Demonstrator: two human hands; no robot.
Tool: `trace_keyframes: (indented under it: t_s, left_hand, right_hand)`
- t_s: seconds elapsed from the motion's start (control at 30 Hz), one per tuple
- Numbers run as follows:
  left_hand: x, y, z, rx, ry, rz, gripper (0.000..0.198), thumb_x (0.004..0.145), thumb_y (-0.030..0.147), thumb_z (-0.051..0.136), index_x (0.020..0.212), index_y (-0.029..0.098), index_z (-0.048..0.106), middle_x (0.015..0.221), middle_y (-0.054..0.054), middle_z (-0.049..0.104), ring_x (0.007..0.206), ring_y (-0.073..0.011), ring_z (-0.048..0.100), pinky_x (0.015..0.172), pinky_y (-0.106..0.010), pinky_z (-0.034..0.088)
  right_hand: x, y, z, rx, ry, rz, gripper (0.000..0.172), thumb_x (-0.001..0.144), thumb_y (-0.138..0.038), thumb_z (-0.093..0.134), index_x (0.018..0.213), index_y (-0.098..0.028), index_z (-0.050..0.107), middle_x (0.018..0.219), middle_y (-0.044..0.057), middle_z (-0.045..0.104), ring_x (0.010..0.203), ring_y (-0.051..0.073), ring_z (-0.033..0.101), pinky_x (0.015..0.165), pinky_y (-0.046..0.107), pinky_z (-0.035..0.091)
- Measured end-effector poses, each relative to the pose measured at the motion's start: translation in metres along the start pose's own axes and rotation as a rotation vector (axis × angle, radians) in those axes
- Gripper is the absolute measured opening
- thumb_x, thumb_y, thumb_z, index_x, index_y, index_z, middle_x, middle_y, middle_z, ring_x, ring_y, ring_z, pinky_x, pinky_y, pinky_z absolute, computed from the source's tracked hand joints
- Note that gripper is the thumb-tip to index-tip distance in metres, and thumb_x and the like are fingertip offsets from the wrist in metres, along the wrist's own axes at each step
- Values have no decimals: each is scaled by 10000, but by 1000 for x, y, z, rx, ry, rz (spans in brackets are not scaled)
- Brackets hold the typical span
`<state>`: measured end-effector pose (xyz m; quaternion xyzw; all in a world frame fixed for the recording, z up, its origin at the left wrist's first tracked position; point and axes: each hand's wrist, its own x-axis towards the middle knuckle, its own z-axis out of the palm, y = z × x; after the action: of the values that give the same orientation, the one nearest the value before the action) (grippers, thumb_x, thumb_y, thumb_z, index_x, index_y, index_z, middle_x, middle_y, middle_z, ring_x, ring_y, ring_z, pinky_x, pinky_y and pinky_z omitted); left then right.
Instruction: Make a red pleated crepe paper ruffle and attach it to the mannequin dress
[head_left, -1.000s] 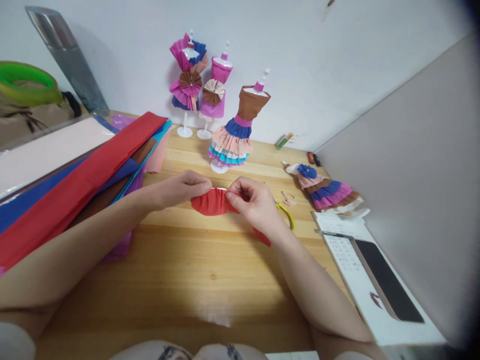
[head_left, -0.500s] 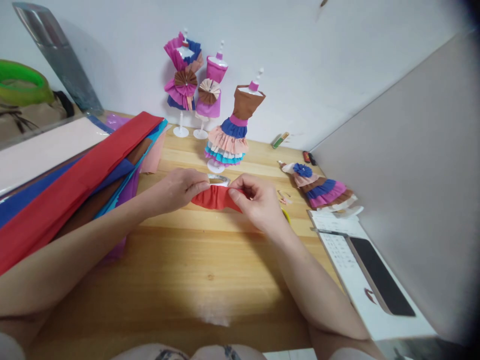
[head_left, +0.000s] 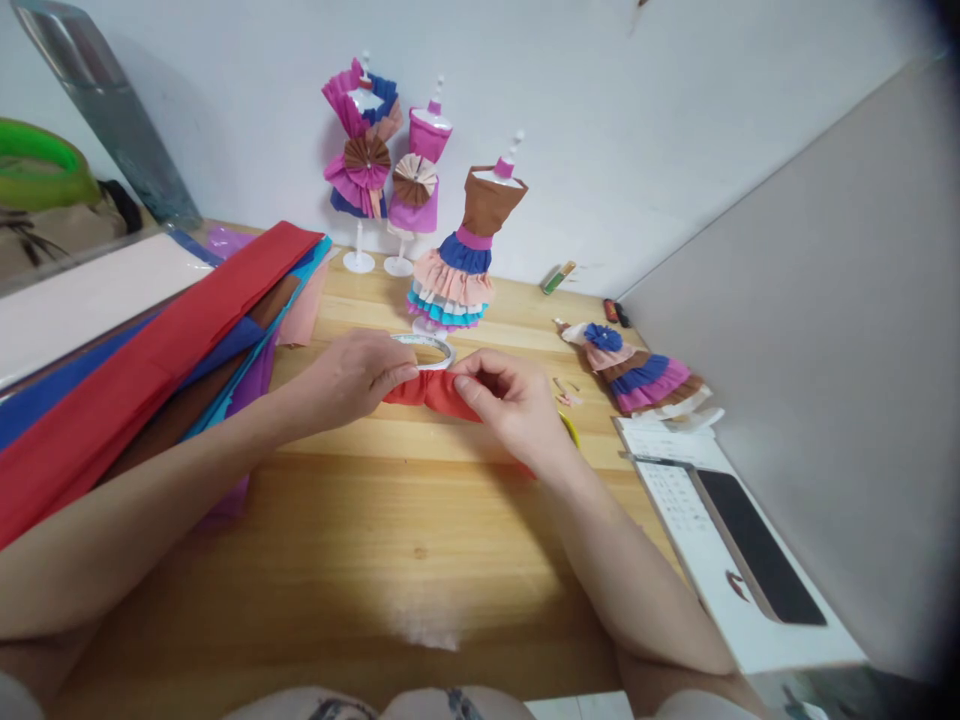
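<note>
Both my hands pinch a gathered strip of red crepe paper [head_left: 431, 391] just above the wooden table [head_left: 390, 540]. My left hand [head_left: 352, 375] grips its left end between thumb and fingers. My right hand [head_left: 510, 400] is closed on its right part, and the strip's tail runs down under that wrist. A roll of clear tape [head_left: 427, 348] lies right behind the strip. The yellow handle of some scissors [head_left: 571, 428] peeks out beside my right hand.
Long sheets of crepe paper [head_left: 150, 350] in red, blue, brown and pink lie at left. Three small mannequins in paper dresses [head_left: 465, 250] stand at the back. A paper dress [head_left: 637, 378] lies at right, near a phone [head_left: 757, 545] on white paper.
My hands have drawn closer together, bunching the red strip shorter and flatter. The tape roll behind it has come into view. The camera has tilted slightly.
</note>
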<state>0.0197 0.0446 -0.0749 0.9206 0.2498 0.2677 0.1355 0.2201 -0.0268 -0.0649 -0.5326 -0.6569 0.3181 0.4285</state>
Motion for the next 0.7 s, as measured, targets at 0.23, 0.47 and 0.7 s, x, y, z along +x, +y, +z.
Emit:
trace_keyframes:
  t_s: [0.23,0.47,0.7]
  left_hand:
    - [2,4,-2,-23,2,12,376,962,284,394,600,186,417,560,9,491,570,-145,472,588,-255,335]
    - [3,8,-5,-94,-27,-1,384,960,280,398,591,183,437,547,13,492,557,-132,447,571,-247,318]
    - [3,7,-6,-100,-46,19,372,958,250,387,613,177,505,582,4,541,579,-137,480,595,-248,339]
  right_hand:
    - [1,2,4,41,51,50,101,738,-264,618,702,-170,599,667,16,615,600,128,524,570,261,405]
    - [2,2,7,123,44,69,135,729,-263,642,681,-184,544,615,-17,576,542,103,501,531,244,373]
    - [0,6,7,108,61,75,167,741,-247,656,846,-202,533,614,-56,549,530,94,459,520,228,339]
